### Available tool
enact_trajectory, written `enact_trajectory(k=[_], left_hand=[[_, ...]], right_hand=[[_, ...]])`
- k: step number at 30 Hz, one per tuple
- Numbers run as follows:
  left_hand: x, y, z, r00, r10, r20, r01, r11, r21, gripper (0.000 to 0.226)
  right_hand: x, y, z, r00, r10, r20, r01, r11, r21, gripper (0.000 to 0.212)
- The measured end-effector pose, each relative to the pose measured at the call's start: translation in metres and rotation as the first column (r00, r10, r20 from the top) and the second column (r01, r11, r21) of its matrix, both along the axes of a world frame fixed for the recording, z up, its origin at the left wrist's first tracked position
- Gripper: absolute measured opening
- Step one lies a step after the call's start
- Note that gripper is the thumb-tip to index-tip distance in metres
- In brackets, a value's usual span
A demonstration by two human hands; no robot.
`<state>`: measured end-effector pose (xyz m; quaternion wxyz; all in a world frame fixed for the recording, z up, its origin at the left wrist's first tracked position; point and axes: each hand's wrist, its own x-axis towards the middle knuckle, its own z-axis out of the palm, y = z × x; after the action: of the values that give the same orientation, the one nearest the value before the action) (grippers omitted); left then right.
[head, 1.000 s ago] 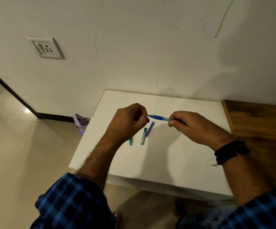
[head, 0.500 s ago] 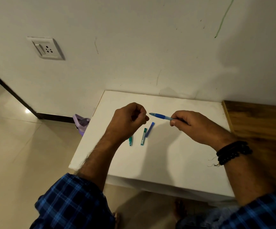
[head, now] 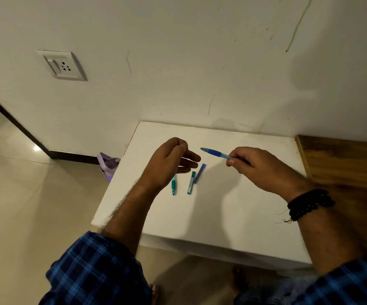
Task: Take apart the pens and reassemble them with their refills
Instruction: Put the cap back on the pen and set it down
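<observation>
My right hand (head: pixel 261 170) pinches the rear of a blue pen (head: pixel 216 153), which points left over the white table (head: pixel 233 216). My left hand (head: pixel 169 164) hovers a little left of the pen's tip without touching it. Its fingers are loosely spread and I see nothing in them. Below the left hand, a green pen (head: pixel 173 186) lies on the table, its upper end hidden by the hand. Right of it lie a slim green refill case (head: pixel 191 182) and a slim blue refill case (head: pixel 200 173), side by side.
A wooden surface (head: pixel 343 172) adjoins the table on the right. The wall stands right behind the table, with a socket (head: pixel 62 66) at upper left. A purple object (head: pixel 107 165) sits on the tiled floor by the table's left edge.
My left hand has let go of the blue pen's tip, drawn back to the left and spread its fingers. The right hand has shifted slightly right with the pen.
</observation>
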<state>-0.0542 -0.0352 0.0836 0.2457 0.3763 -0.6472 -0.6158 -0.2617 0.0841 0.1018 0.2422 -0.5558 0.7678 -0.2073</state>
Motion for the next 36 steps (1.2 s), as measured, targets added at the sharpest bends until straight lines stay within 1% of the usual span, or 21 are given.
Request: enact_trajectory(k=[2,5,8,10,11,13,16,18,20,22,25,27,28,30,32,36], left_hand=[[0.0,0.0,0.001,1.0,0.015,-0.002,-0.015,1.0,0.024,0.026],[-0.003,-0.001,0.0,0.997,0.046,0.055,-0.045,0.999,-0.026,0.029],[-0.006,-0.003,-0.001,0.993,0.065,0.101,-0.058,0.996,-0.072,0.026],[-0.006,-0.003,-0.001,0.992,0.08,0.102,-0.072,0.995,-0.076,0.022],[-0.006,-0.003,-0.001,0.992,0.087,0.089,-0.082,0.995,-0.062,0.021],[-0.006,0.0,-0.001,0.996,0.088,0.015,-0.088,0.996,0.021,0.019],[-0.009,0.006,0.0,0.992,0.037,-0.119,-0.022,0.992,0.128,0.024],[-0.012,0.01,-0.001,0.983,0.038,-0.177,-0.008,0.986,0.165,0.026],[-0.015,0.012,-0.001,0.972,0.082,-0.22,-0.035,0.977,0.21,0.023],[-0.015,0.011,0.0,0.958,0.125,-0.257,-0.056,0.964,0.259,0.021],[-0.011,0.008,0.001,0.933,0.155,-0.324,-0.048,0.947,0.316,0.026],[-0.009,0.006,0.002,0.909,0.142,-0.393,0.009,0.933,0.359,0.029],[-0.007,0.006,0.003,0.899,0.111,-0.424,0.052,0.934,0.354,0.03],[-0.005,0.008,0.005,0.894,0.012,-0.448,0.14,0.942,0.305,0.031],[-0.005,0.01,0.006,0.892,-0.068,-0.448,0.206,0.942,0.267,0.033],[0.002,0.013,0.01,0.905,-0.148,-0.399,0.257,0.937,0.236,0.034]], right_hand=[[0.0,0.0,0.0,1.0,-0.012,-0.003,0.012,1.0,-0.002,0.018],[0.001,-0.001,0.001,1.0,-0.028,-0.008,0.028,1.0,0.0,0.018],[0.003,-0.001,0.002,0.999,-0.038,0.002,0.038,0.999,0.002,0.019],[0.004,-0.001,0.002,0.998,-0.048,0.045,0.049,0.999,-0.006,0.018],[0.005,-0.002,0.001,0.995,-0.054,0.084,0.056,0.998,-0.015,0.017],[0.007,-0.003,0.0,0.984,-0.055,0.17,0.061,0.998,-0.03,0.012],[0.016,-0.005,0.0,0.964,-0.015,0.265,0.023,0.999,-0.028,0.011],[0.024,-0.006,-0.001,0.956,0.012,0.293,-0.003,1.0,-0.031,0.008],[0.03,-0.007,-0.002,0.952,0.018,0.307,-0.006,0.999,-0.037,0.006],[0.035,-0.006,0.002,0.929,0.039,0.367,-0.019,0.998,-0.059,0.012],[0.04,0.001,0.014,0.873,0.11,0.475,-0.065,0.992,-0.11,0.031],[0.046,0.011,0.019,0.829,0.151,0.538,-0.097,0.987,-0.128,0.037],[0.051,0.016,0.021,0.816,0.179,0.55,-0.125,0.983,-0.135,0.039],[0.059,0.026,0.021,0.806,0.218,0.55,-0.175,0.976,-0.131,0.046],[0.067,0.033,0.016,0.816,0.228,0.531,-0.191,0.974,-0.126,0.051],[0.081,0.036,0.001,0.888,0.22,0.403,-0.155,0.97,-0.187,0.059]])
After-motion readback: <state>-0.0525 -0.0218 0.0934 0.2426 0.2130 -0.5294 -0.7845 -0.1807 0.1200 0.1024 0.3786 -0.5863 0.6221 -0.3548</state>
